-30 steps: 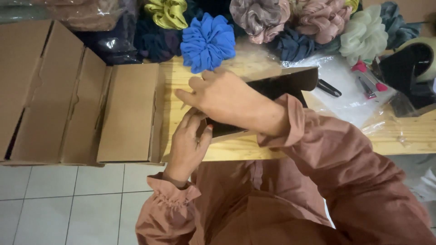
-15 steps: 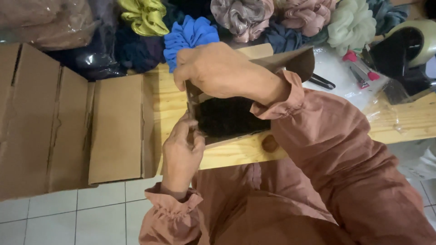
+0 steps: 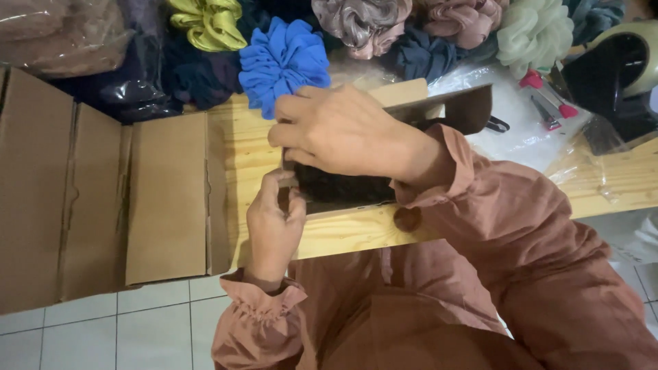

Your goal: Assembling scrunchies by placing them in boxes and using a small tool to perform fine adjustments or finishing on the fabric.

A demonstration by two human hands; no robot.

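Observation:
A small brown cardboard box with dark cloth inside lies on the wooden table. My right hand reaches across it from the right and grips its left end from above. My left hand comes up from below and pinches the box's near left corner with its fingertips. Both arms wear rust-brown sleeves with gathered cuffs.
Flattened cardboard boxes lie at the left over the table edge. Several fabric scrunchies line the back: blue, yellow-green, mauve, pale green. A tape dispenser and red-handled tool sit at right. Tiled floor below.
The box has been lifted and tilted so its dark inside shows. My right hand stays on its left end while my left hand has shifted to pinch the near corner.

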